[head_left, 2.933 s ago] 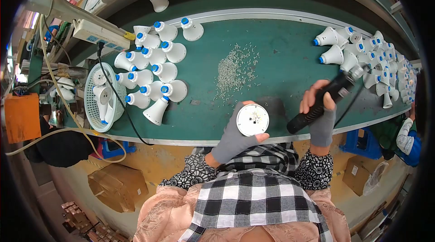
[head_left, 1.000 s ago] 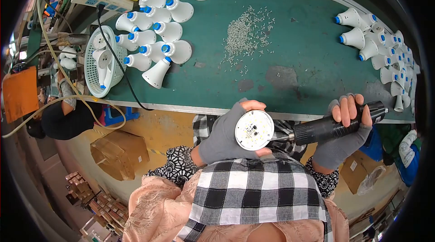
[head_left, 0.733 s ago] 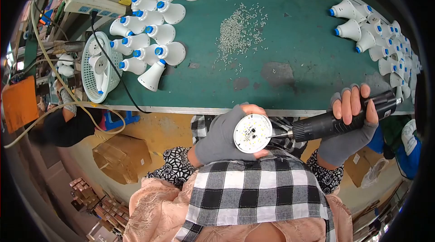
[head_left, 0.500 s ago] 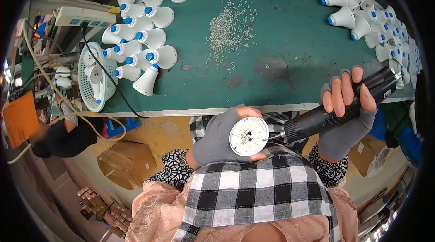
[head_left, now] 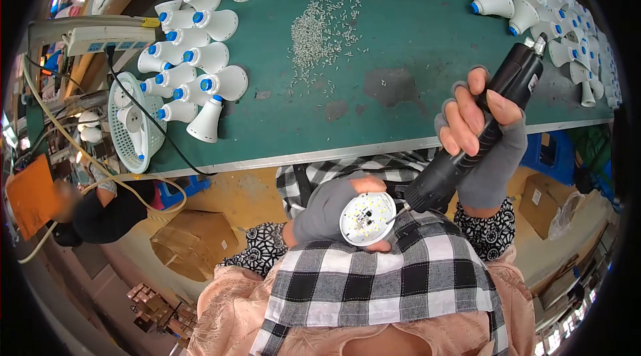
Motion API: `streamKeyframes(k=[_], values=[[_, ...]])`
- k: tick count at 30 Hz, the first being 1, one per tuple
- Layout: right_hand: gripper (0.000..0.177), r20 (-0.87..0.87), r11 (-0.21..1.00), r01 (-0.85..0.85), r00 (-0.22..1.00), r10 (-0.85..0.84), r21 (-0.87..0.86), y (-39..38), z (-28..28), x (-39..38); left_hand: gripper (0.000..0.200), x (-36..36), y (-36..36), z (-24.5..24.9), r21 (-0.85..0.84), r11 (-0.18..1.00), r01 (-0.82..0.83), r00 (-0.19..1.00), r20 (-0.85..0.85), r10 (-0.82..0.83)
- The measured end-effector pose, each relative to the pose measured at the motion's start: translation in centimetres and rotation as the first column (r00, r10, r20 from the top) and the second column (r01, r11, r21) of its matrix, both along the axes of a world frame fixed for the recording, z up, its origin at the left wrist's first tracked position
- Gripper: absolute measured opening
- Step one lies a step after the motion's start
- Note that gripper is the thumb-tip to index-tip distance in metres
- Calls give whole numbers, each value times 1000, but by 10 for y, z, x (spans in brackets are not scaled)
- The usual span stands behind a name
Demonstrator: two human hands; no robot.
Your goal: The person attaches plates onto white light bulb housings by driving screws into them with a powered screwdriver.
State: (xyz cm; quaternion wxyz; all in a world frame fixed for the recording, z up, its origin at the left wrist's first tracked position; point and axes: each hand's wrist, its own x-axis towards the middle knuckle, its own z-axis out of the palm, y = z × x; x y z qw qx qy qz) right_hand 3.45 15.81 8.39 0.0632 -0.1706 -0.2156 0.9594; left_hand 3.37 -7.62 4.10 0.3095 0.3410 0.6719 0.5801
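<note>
A gray-gloved left hand (head_left: pixel 322 210) grips a round, white, yellow-dotted lamp disc (head_left: pixel 367 218). The gray-gloved right hand (head_left: pixel 505 154) clasps a black cylindrical screwdriver (head_left: pixel 437 181), its thin metal bit (head_left: pixel 400 213) seemingly touching the disc's edge.

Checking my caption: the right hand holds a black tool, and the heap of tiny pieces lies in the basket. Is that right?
Not quite: the head view shows the heap of tiny pieces on the green tabletop, not in the basket. The right hand does hold a black tool.

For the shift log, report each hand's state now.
Left hand: closed around a white lamp with a round, LED-dotted face.
Right hand: closed around a black cylindrical power screwdriver, tip at the lamp's rim.
</note>
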Motion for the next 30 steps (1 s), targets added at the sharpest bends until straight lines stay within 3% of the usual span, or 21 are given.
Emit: streamKeyframes(k=[8, 11, 12, 14, 19, 30], values=[[15, 41, 1000, 17, 999, -17, -8, 0, -4, 4, 79, 10, -3, -10, 43, 998, -38, 999, -15, 39], [16, 38, 1000, 25, 999, -25, 2, 0, -9, 6, 77, 9, -5, -9, -20, 1000, 2, 1000, 7, -2], [16, 32, 1000, 27, 999, -28, 8, 0, -9, 7, 76, 11, -4, -10, 19, 997, -76, 997, -11, 76], [17, -11, 993, 113, 994, -113, 32, 1, -1, 6, 73, 13, 0, -13, 102, 968, -230, 971, -42, 235], [19, -185, 975, 211, 963, -195, 74, 14, 11, 4, 67, -1, 6, -13, 200, 963, -182, 974, -97, 204], [23, -228, 987, 92, 972, -60, 131, 10, 17, 2, 73, 6, 4, -26, 251, 938, -239, 957, -104, 272]])
